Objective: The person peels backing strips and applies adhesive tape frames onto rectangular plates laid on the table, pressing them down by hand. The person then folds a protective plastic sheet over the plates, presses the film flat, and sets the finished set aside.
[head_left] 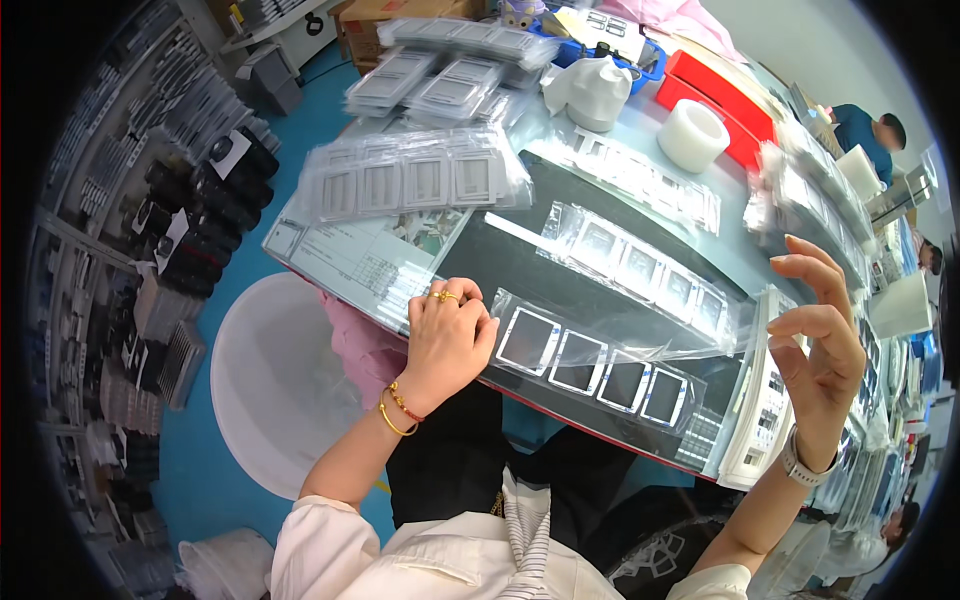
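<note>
Directly below you, your left hand (447,335) rests knuckles-up on the near left part of a glass-topped table (500,240). Its fingers are curled and pressed together, their tips pinning down the left end of a clear plastic strip (590,358). You wear gold rings on that hand and gold and red bracelets at the wrist.

That strip is a long, see-through bag lying flat on the dark tabletop, running from your left fingertips away to the right. Inside it sit four square frames in a row, each with a pale, whitish border around a dark centre. The plastic is crinkled and catches glare along its upper edge.

Your right hand (815,345) is raised off the table at the right, palm facing left, fingers spread and gently bent. It grips nothing. Just beside it, a white stack of flat parts (760,395) stands against the table's right edge. A white watch band circles that wrist.

Farther back on the table lies a second clear strip of similar frames (640,270), and beyond it a third (645,178). At the far left sits a heap of bagged grey frames (410,180). A white roll of tape (693,135) stands near red trays (715,95) at the far side. A large white round tub (275,385) sits on the blue floor to your left.
</note>
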Motion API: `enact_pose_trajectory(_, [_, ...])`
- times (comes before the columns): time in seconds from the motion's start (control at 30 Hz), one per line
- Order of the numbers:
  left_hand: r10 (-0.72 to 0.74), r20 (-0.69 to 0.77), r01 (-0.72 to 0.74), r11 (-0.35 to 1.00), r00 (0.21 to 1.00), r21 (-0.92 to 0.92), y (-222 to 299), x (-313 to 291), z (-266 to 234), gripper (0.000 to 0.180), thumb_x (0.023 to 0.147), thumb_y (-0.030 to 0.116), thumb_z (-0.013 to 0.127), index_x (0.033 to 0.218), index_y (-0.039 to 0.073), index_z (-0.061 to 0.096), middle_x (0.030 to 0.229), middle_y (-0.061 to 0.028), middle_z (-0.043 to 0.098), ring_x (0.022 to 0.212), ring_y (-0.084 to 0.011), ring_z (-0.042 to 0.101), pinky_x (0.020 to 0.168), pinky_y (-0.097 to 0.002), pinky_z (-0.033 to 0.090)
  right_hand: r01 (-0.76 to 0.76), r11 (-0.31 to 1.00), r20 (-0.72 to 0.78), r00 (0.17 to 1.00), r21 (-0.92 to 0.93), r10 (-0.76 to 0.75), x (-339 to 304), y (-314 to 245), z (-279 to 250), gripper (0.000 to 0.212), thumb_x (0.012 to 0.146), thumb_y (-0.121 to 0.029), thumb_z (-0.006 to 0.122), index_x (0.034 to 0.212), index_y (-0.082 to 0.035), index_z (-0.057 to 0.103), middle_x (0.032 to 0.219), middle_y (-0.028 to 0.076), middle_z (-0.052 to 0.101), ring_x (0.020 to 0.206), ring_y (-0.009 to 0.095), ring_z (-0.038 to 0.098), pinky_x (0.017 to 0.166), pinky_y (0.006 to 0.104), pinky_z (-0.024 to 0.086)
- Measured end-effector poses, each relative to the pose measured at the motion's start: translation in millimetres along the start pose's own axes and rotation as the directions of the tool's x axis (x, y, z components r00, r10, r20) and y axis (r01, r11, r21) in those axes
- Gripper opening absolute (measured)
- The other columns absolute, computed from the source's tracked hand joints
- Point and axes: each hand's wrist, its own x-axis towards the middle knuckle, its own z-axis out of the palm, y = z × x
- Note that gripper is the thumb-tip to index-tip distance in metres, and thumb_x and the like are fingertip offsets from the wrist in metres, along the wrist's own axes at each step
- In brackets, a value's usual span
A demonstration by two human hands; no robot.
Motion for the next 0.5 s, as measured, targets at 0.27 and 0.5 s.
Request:
enact_pose_trajectory(0.27, [-0.101,-0.059,0.096,0.993,0.993,-0.073,-29.8,1.3,-11.7,0.011,0.085,0.018,0.072,0.085,0.008,0.067,0.12,-0.005,0.059,0.116,-0.0266,0.052,0.099,-0.0448,0.032,0.016,1.0,0.16,0.987,0.024,-0.02,4.8,0.5,4.1,0.02,0.065,0.0,0.073,0.083,-0.01,0.073,0.12,0.014,0.069,0.13,0.04,0.052,0.106,0.0505,0.039])
enact_pose_trajectory(0.5, [0.05,0.036,-0.051,0.998,0.998,0.036,-40.7,-5.7,-9.8,0.038,0.091,0.01,0.065,0.122,0.03,0.074,0.153,-0.0068,0.047,0.14,-0.0278,0.041,0.11,-0.0488,0.021,-0.09,0.991,0.298,0.948,-0.097,0.115,-26.6,19.9,15.3,0.026,0.062,0.006,0.075,0.083,-0.011,0.073,0.122,0.009,0.069,0.132,0.038,0.05,0.104,0.0498,0.042])
